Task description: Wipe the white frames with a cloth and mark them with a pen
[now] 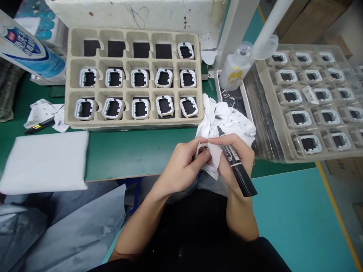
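My left hand [183, 160] grips a small white frame part [200, 148] over my lap, just in front of the green table's edge. My right hand [234, 158] presses a white speckled cloth [227, 119] against that part and also holds a black marker pen [236, 164], which points up and to the left. The part is mostly hidden by my fingers and the cloth. Straight ahead on the table lies a beige pulp tray [133, 28] with several white frame parts [164, 105] in its cells; the top row's left cells hold none.
A clear plastic tray [283, 151] with several more frame parts sits at the right. A squeeze bottle [235, 68] stands between the trays. A white foam pad [45, 160] lies at the left, with crumpled paper and a pen [39, 126] behind it.
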Demonstrator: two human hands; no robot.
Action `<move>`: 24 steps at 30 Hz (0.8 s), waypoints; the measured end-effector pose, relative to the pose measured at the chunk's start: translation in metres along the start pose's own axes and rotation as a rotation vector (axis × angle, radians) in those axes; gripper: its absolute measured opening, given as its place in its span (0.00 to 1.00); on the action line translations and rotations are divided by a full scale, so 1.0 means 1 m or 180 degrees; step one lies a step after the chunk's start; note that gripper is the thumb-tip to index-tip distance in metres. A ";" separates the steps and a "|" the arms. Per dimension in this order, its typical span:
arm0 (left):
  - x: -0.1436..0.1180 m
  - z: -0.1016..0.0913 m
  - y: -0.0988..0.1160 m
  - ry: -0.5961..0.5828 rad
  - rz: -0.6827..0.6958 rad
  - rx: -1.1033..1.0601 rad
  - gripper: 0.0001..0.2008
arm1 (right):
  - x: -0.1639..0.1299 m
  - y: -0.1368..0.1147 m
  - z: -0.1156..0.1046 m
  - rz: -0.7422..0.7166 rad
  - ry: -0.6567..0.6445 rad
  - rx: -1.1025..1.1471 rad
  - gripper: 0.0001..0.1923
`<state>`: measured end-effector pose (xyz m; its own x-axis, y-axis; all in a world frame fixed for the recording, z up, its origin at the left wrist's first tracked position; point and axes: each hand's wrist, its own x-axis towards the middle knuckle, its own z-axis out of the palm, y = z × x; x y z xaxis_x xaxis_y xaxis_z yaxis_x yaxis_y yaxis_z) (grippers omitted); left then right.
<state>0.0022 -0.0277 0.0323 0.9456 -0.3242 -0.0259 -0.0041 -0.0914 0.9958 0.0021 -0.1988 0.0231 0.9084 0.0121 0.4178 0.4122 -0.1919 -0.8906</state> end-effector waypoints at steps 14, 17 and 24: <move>-0.011 0.001 -0.002 0.0093 -0.0399 0.0155 0.14 | -0.009 -0.005 0.000 0.0135 0.0412 0.0222 0.09; -0.011 -0.001 -0.007 0.0154 -0.0537 0.0104 0.18 | -0.009 -0.002 0.002 0.0185 0.0331 0.0284 0.08; -0.012 0.004 -0.001 0.0436 -0.0750 0.0204 0.24 | -0.011 0.008 0.006 0.0100 0.0396 0.0552 0.15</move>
<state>-0.0102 -0.0277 0.0308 0.9581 -0.1568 -0.2396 0.2047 -0.2101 0.9560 -0.0046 -0.1948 0.0104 0.9099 -0.1145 0.3987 0.3994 -0.0184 -0.9166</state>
